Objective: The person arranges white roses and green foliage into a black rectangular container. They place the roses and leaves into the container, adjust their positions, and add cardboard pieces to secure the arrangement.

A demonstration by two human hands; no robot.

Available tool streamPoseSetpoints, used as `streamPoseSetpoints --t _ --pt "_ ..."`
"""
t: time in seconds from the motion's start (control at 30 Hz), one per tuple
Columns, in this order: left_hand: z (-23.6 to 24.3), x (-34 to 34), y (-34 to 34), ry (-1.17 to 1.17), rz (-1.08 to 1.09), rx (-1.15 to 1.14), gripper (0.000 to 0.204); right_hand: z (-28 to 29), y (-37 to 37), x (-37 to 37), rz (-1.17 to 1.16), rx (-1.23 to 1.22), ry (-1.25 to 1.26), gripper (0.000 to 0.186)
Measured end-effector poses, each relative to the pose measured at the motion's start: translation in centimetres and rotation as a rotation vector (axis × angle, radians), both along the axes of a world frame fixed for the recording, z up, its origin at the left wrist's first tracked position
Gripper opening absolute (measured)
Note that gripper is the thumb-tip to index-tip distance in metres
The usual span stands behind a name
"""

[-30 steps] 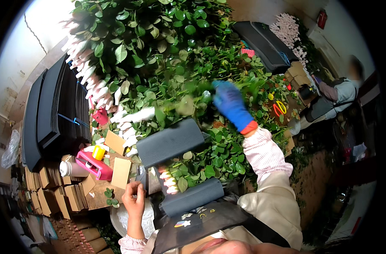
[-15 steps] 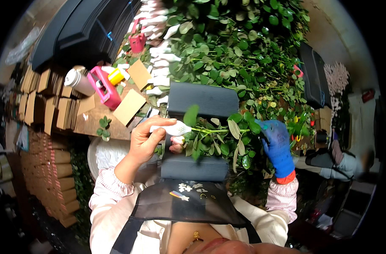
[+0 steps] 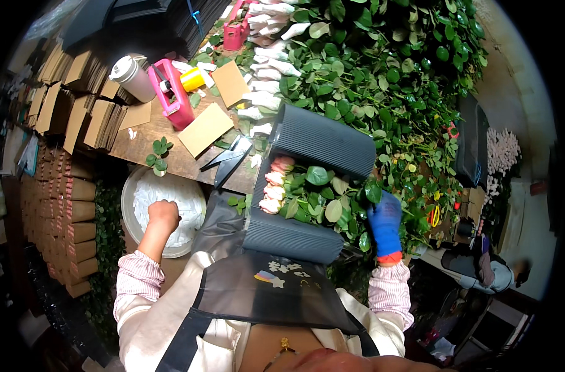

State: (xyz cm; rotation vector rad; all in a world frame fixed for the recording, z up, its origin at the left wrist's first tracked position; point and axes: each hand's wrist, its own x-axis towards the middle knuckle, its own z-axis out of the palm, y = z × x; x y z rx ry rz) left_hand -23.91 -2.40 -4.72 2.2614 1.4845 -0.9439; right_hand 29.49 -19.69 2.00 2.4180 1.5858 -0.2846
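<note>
Over a round bucket (image 3: 129,217) of white strips, on the left, my bare left hand (image 3: 163,214) is closed with knuckles up. Whatever its fingers hold is hidden. Pink roses (image 3: 274,184) lie with their heads stacked at the left end of a curved dark corrugated sheet (image 3: 323,139), whose near flap (image 3: 295,239) rests against my apron. Their leafy stems run right to my right hand (image 3: 385,220), in a blue glove with an orange cuff. That hand is closed around the stems, its fingertips partly covered by leaves.
Black-handled scissors (image 3: 230,162), brown cards (image 3: 205,129), a pink plastic carrier (image 3: 174,99) and a white lidded cup (image 3: 132,79) are on the wooden table. A large heap of leafy stems (image 3: 381,74) with white-netted heads (image 3: 273,71) fills the far side. Another person (image 3: 481,270) is at right.
My left hand has left the white-netted flower head and moved left and down to the bucket. The pink roses in the sheet now show. My right hand has shifted slightly down and left.
</note>
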Motion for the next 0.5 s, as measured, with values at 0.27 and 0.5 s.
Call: streamPoseSetpoints --t 0.27,0.5 --pt "2.6 4.7 -1.4 -0.887 0.302 -0.183 0.024 7.6 1.4 -4.5 0.200 0.072 -0.160 0.030" --pt "-0.4 13.6 -0.1 -1.426 0.280 -0.157 0.024 3.6 7.1 -13.7 0.583 -0.052 0.383 0.029"
